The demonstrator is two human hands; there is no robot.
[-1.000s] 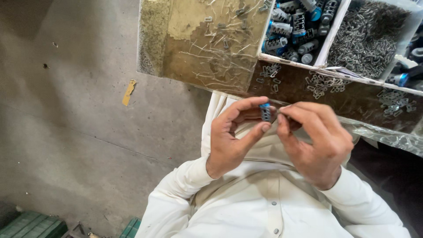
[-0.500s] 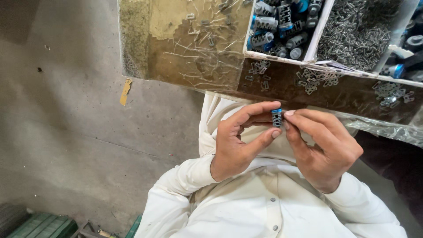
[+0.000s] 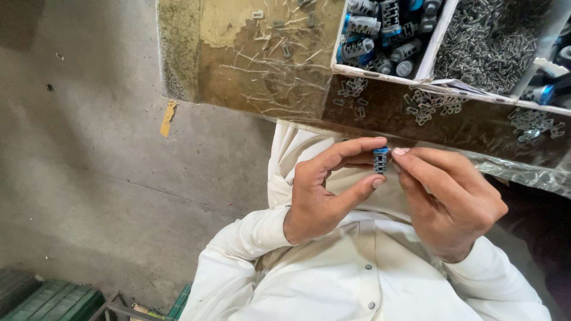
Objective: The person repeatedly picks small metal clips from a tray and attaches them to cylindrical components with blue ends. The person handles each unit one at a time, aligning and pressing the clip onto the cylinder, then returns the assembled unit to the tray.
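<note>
My left hand (image 3: pixel 324 190) pinches a small blue and grey ribbed plastic part (image 3: pixel 380 159) between thumb and forefinger, held upright in front of my chest. My right hand (image 3: pixel 449 199) meets it from the right, fingertips touching the part's upper end. Both hands sit just below the front edge of a worn wooden workbench (image 3: pixel 250 71). White sleeves cover both forearms.
On the bench stands a white divided tray: one compartment holds several blue and grey parts (image 3: pixel 380 35), another a heap of small metal screws (image 3: pixel 493 41). Loose metal clips (image 3: pixel 425 107) lie along the bench front. Grey concrete floor (image 3: pixel 89 178) lies left, green crates (image 3: pixel 47 300) at bottom left.
The part has turned more upright and my hands have shifted slightly right and down below the bench edge. Both hands still grip it.
</note>
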